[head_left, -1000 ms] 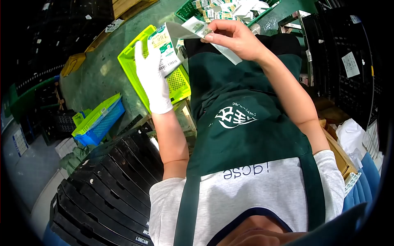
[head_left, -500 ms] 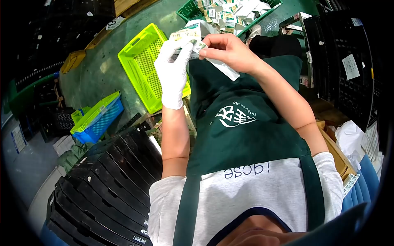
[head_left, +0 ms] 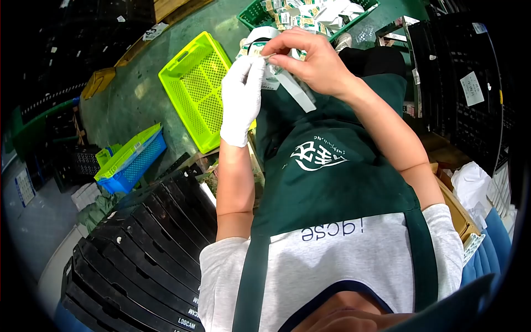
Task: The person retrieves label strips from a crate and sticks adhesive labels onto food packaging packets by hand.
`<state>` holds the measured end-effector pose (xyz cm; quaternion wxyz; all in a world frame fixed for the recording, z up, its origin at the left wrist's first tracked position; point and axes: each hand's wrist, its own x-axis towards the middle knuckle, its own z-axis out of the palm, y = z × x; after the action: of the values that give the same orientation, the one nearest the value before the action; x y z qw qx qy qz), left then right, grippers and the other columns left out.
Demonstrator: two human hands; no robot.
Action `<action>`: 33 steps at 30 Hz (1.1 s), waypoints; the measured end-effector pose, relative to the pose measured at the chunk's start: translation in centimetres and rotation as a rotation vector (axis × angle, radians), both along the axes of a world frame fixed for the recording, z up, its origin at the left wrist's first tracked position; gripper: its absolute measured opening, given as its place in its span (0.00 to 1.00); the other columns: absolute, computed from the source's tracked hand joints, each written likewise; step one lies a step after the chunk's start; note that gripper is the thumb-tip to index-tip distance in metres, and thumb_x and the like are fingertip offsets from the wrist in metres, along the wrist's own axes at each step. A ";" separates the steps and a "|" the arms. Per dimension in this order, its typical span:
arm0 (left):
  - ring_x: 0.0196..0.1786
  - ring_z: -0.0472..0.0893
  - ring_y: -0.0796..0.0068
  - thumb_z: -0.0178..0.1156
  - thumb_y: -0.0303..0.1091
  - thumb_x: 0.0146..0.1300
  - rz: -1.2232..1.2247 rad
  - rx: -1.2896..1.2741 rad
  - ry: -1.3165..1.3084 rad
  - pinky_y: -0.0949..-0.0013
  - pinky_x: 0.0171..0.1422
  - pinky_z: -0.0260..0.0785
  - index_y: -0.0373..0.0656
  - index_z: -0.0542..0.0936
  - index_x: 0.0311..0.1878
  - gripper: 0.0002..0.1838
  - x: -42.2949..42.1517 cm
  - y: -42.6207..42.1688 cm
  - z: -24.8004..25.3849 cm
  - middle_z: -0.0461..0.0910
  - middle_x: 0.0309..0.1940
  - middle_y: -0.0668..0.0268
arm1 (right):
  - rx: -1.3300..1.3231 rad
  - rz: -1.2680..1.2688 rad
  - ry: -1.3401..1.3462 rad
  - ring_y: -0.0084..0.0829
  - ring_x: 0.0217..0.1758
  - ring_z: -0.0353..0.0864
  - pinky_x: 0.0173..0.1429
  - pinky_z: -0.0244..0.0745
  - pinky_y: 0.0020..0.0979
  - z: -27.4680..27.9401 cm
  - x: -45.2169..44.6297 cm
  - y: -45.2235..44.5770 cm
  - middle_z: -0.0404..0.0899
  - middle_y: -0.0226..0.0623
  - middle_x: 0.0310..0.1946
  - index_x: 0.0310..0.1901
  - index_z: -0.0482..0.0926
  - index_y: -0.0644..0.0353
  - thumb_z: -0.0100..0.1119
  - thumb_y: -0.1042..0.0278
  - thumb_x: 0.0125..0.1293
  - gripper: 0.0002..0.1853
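Observation:
My left hand [head_left: 241,99], in a white glove, is closed with thumb and fingertips pinched together. It meets my bare right hand [head_left: 315,61] above my lap. Between the fingertips of both hands is a small printed label [head_left: 269,57], seen almost edge-on. A long white strip [head_left: 296,91] slants down below my right hand over the dark green apron [head_left: 332,149]; what it is attached to is hidden by the fingers. Just beyond the hands sits a white rounded thing [head_left: 261,34], with green-and-white printed pieces beside it, partly covered by the hands.
A green crate [head_left: 251,15] full of packets with green-and-white labels stands ahead. To the left lies a lime-green crate [head_left: 193,91], with blue and lime crates [head_left: 135,157] further left. Black folded crates [head_left: 149,243] are stacked near my left arm; black crates [head_left: 470,72] rise at right.
The printed label has turned from facing up to nearly edge-on. My left hand has shifted slightly right and down, and my right hand has risen a little over the white rounded thing.

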<state>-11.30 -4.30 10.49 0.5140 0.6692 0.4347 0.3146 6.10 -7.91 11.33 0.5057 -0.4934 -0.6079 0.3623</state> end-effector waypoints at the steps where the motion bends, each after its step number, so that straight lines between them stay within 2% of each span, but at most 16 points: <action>1: 0.33 0.77 0.82 0.57 0.29 0.65 0.035 -0.041 -0.081 0.77 0.36 0.68 0.36 0.80 0.41 0.07 0.5 -0.1 0.2 0.79 0.32 0.67 | -0.060 -0.011 0.089 0.24 0.38 0.75 0.47 0.70 0.26 0.0 -0.1 -0.1 0.78 0.31 0.32 0.40 0.80 0.63 0.62 0.74 0.59 0.08; 2: 0.34 0.78 0.81 0.59 0.28 0.63 0.070 -0.082 -0.161 0.77 0.36 0.68 0.37 0.80 0.40 0.06 0.7 -0.2 0.3 0.80 0.32 0.66 | -0.078 -0.010 0.135 0.20 0.37 0.75 0.44 0.71 0.24 0.0 -0.1 0.0 0.78 0.30 0.32 0.40 0.80 0.65 0.62 0.73 0.60 0.08; 5: 0.34 0.79 0.83 0.60 0.28 0.62 0.039 -0.092 -0.127 0.80 0.35 0.69 0.37 0.81 0.39 0.06 0.0 0.1 0.7 0.81 0.33 0.67 | -0.106 0.011 0.113 0.20 0.36 0.76 0.44 0.72 0.24 0.3 -0.1 -0.2 0.78 0.31 0.31 0.40 0.80 0.65 0.63 0.73 0.60 0.08; 6: 0.33 0.78 0.84 0.60 0.28 0.62 0.055 -0.104 -0.119 0.80 0.35 0.68 0.36 0.81 0.38 0.06 0.1 0.1 0.8 0.81 0.32 0.67 | -0.034 -0.033 0.024 0.26 0.35 0.80 0.42 0.75 0.27 0.0 -0.2 -0.1 0.81 0.34 0.30 0.37 0.81 0.62 0.64 0.70 0.58 0.07; 9: 0.31 0.77 0.85 0.61 0.29 0.62 0.088 -0.135 -0.097 0.79 0.34 0.68 0.35 0.81 0.37 0.06 0.3 0.2 1.2 0.80 0.31 0.68 | 0.040 -0.070 -0.075 0.29 0.34 0.79 0.40 0.75 0.29 0.2 -0.3 -0.1 0.79 0.35 0.29 0.37 0.81 0.61 0.64 0.70 0.58 0.07; 17: 0.30 0.73 0.87 0.59 0.33 0.65 0.144 -0.188 -0.017 0.81 0.34 0.64 0.36 0.82 0.37 0.09 0.8 0.0 1.0 0.80 0.30 0.69 | 0.206 -0.179 -0.155 0.32 0.34 0.79 0.40 0.73 0.29 -0.6 -0.4 0.1 0.78 0.35 0.29 0.34 0.78 0.62 0.61 0.71 0.59 0.05; 20: 0.27 0.73 0.86 0.58 0.35 0.65 0.259 -0.113 -0.112 0.80 0.30 0.63 0.37 0.81 0.32 0.11 1.0 0.6 0.8 0.78 0.24 0.71 | 0.079 -0.326 0.312 0.20 0.35 0.76 0.41 0.71 0.23 -1.1 0.2 0.2 0.78 0.29 0.32 0.37 0.78 0.63 0.58 0.70 0.64 0.05; 21: 0.30 0.76 0.83 0.55 0.38 0.67 0.252 -0.169 -0.190 0.77 0.33 0.67 0.37 0.80 0.36 0.12 0.4 1.2 0.2 0.79 0.29 0.69 | 0.089 -0.373 0.462 0.18 0.35 0.76 0.41 0.71 0.21 -1.4 0.7 0.5 0.78 0.27 0.33 0.38 0.77 0.63 0.58 0.70 0.65 0.06; 23: 0.35 0.78 0.78 0.55 0.37 0.67 0.333 -0.371 -0.607 0.74 0.36 0.70 0.37 0.79 0.41 0.12 0.3 2.8 -1.0 0.80 0.36 0.65 | -0.008 -0.392 0.545 0.17 0.36 0.76 0.43 0.71 0.20 -1.6 1.6 -0.2 0.78 0.27 0.35 0.42 0.76 0.63 0.56 0.71 0.66 0.07; 24: 0.41 0.81 0.71 0.54 0.37 0.68 0.332 -0.476 -0.692 0.67 0.43 0.75 0.36 0.77 0.46 0.13 0.0 3.6 -0.8 0.79 0.41 0.62 | -0.036 -0.369 0.549 0.18 0.37 0.77 0.44 0.72 0.21 -2.2 1.8 -0.6 0.78 0.27 0.35 0.44 0.75 0.63 0.57 0.71 0.65 0.08; 25: 0.42 0.81 0.70 0.53 0.37 0.68 0.357 -0.509 -0.707 0.65 0.45 0.76 0.36 0.76 0.47 0.13 -0.2 4.0 -0.4 0.80 0.42 0.62 | -0.065 -0.346 0.552 0.19 0.38 0.77 0.45 0.73 0.22 -3.0 1.7 -1.0 0.78 0.27 0.36 0.45 0.75 0.63 0.57 0.71 0.65 0.09; 27: 0.44 0.81 0.67 0.53 0.38 0.69 0.406 -0.580 -0.737 0.60 0.49 0.77 0.36 0.75 0.48 0.14 -0.1 4.6 1.4 0.80 0.43 0.61 | -0.136 -0.286 0.305 0.21 0.41 0.77 0.47 0.74 0.24 -3.5 0.8 -1.1 0.78 0.29 0.40 0.48 0.74 0.61 0.60 0.70 0.62 0.13; 28: 0.48 0.81 0.64 0.51 0.39 0.69 0.362 -0.575 -0.714 0.56 0.52 0.77 0.36 0.73 0.51 0.16 -0.2 5.2 1.6 0.79 0.46 0.58 | -0.183 -0.236 0.292 0.24 0.46 0.77 0.49 0.74 0.27 -3.6 0.1 -1.2 0.76 0.32 0.45 0.52 0.72 0.59 0.62 0.69 0.60 0.18; 29: 0.49 0.81 0.62 0.51 0.41 0.69 0.339 -0.567 -0.695 0.57 0.52 0.77 0.35 0.73 0.53 0.18 0.1 4.9 3.0 0.79 0.48 0.56 | -0.119 -0.178 0.197 0.30 0.53 0.76 0.53 0.73 0.30 -3.4 -0.6 -0.9 0.74 0.37 0.51 0.56 0.69 0.58 0.63 0.69 0.59 0.23; 31: 0.50 0.80 0.64 0.51 0.44 0.70 0.242 -0.584 -0.672 0.59 0.54 0.75 0.37 0.74 0.55 0.21 0.0 5.6 3.4 0.78 0.51 0.58 | 0.006 -0.140 0.025 0.35 0.59 0.73 0.57 0.72 0.33 -2.6 -1.7 0.2 0.72 0.42 0.55 0.59 0.66 0.57 0.64 0.68 0.58 0.27; 33: 0.51 0.79 0.63 0.48 0.45 0.71 0.190 -0.594 -0.699 0.60 0.55 0.75 0.37 0.72 0.58 0.22 0.3 5.8 4.2 0.78 0.52 0.57 | 0.140 -0.120 0.061 0.38 0.60 0.74 0.58 0.71 0.35 -2.3 -2.8 1.6 0.75 0.42 0.52 0.59 0.65 0.57 0.65 0.68 0.57 0.28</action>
<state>-11.01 1.46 14.72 0.7680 0.3040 0.3660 0.4287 3.31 -6.35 8.98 0.5781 -0.4812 -0.5851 0.3030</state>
